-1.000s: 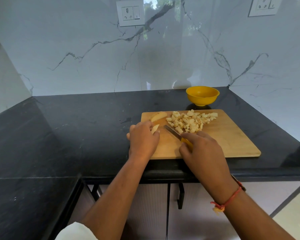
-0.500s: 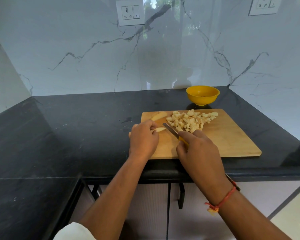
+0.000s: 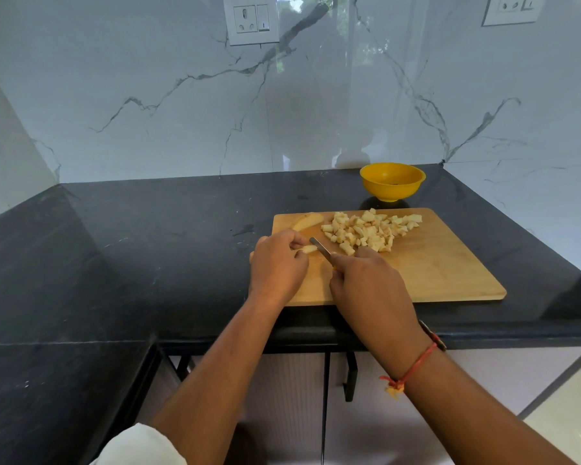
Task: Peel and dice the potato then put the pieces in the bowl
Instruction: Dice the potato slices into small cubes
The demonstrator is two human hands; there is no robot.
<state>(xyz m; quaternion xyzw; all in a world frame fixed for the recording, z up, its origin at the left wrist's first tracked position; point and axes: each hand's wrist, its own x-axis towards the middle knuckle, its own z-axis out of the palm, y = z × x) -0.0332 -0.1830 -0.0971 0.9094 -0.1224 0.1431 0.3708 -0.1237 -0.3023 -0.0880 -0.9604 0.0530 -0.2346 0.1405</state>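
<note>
potato strip [image 3: 308, 249] on cutting board [image 3: 450, 273], pinched by left hand [image 3: 277, 263]. knife [image 3: 320, 246] blade beside strip, handle gripped by right hand [image 3: 369, 283]. diced pieces [image 3: 369, 229] heaped mid-board; uncut wedge [image 3: 307, 221] at far-left corner. yellow bowl [image 3: 392, 181] behind board on black counter [image 3: 148, 246].

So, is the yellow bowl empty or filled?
Empty of potato: the bowl shows a bare yellow inside with one small dark speck; the diced pieces lie piled on the cutting board.
</note>
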